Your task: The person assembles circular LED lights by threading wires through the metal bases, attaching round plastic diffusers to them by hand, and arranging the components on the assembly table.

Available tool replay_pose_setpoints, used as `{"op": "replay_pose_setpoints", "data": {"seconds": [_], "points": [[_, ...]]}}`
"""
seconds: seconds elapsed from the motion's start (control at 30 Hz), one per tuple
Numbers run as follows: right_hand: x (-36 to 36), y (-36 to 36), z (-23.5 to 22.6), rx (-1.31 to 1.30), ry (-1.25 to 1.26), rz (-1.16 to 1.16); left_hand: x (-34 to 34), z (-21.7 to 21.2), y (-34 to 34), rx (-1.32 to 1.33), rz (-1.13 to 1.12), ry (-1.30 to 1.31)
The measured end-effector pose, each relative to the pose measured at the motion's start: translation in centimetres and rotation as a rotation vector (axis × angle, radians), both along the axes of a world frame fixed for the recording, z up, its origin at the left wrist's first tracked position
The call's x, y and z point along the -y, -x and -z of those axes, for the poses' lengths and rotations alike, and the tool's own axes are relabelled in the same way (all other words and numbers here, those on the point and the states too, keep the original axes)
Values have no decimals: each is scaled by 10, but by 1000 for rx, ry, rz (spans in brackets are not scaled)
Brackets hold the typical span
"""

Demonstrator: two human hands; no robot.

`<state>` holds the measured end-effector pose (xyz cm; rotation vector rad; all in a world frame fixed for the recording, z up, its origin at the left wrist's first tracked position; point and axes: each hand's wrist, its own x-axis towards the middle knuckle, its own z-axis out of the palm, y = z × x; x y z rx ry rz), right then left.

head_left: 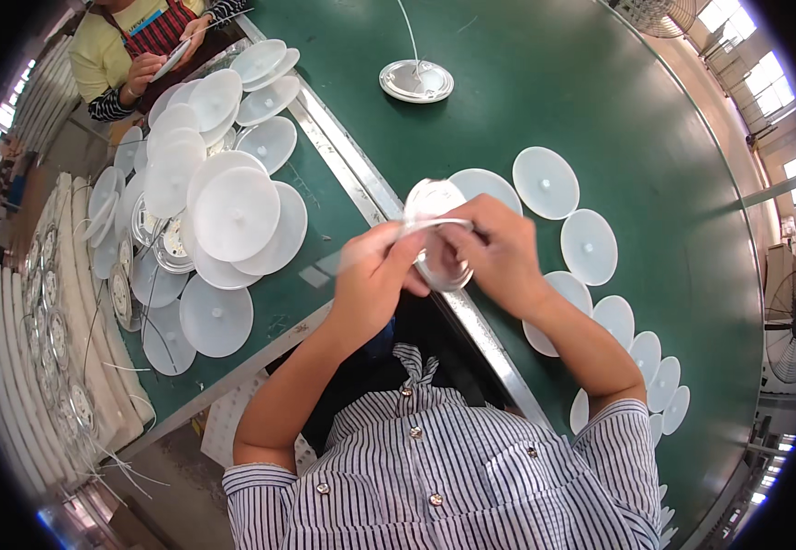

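Observation:
In front of my chest, above the metal edge rail, both hands hold a round silvery lamp base (446,264), smeared by motion. My left hand (370,266) pinches its left side with thumb and fingers. My right hand (501,247) grips the upper right rim, fingers curled over it. A pale translucent strip (318,271) shows blurred beside my left hand; whether I hold it cannot be made out. Just beyond the hands is another round whitish-silver piece (433,197), partly covered. A frosted white disc (487,190) lies behind my right hand.
Frosted discs (237,214) pile up on the left table, with lamp bases (174,246) among them. More discs (589,247) line the green table (673,202) at right. A wired lamp base (416,81) lies far ahead. Another person (137,55) works at far left.

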<state>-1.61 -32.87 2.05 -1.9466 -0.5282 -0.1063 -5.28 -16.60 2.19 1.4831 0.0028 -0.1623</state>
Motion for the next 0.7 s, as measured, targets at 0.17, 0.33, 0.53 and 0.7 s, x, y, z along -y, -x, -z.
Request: {"op": "replay_pose_setpoints", "data": {"seconds": [0.17, 0.33, 0.53, 0.7], "points": [[47, -16, 6, -785, -812, 83, 27, 23, -64, 487, -183, -666], [71, -7, 31, -1082, -1578, -184, 50, 48, -86, 277, -48, -975], [71, -1, 29, -1138, -1640, -211, 25, 19, -53, -11, -154, -178], [50, 0, 24, -1181, -1553, -238, 14, 9, -10, -362, 110, 863]]}}
